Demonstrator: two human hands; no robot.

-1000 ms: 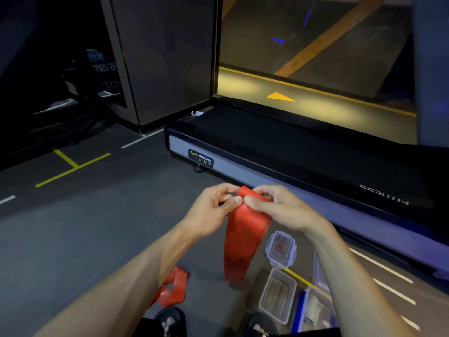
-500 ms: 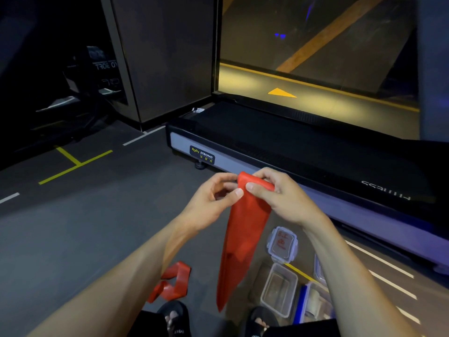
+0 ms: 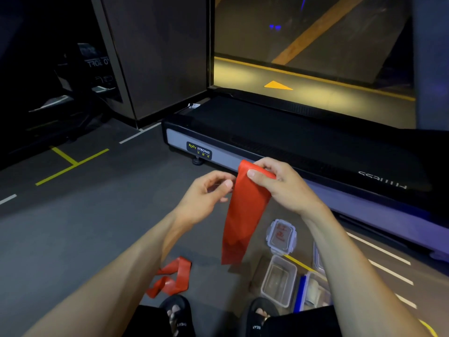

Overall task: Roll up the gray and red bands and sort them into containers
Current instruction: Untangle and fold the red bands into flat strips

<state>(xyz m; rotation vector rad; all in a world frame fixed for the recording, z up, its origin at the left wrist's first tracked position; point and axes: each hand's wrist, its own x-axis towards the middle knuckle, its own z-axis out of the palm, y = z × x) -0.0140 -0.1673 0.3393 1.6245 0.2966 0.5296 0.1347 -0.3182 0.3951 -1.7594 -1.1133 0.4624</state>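
Here the right hand [image 3: 279, 183] pinches the top of the red band [image 3: 245, 210], which hangs above the floor [image 3: 73, 227]; the left hand [image 3: 206, 193], fingers curled, sits just beside its edge, whether touching I cannot tell. A one-handed grip could let the roll start crooked or slip loose.

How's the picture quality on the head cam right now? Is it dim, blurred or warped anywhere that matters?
Head view: the room is dim, with a bright yellow patch beyond the treadmill; the held red band and both hands are lit and fairly sharp; the clear containers low right sit in shadow; wide-angle bending curves the floor lines at the edges.
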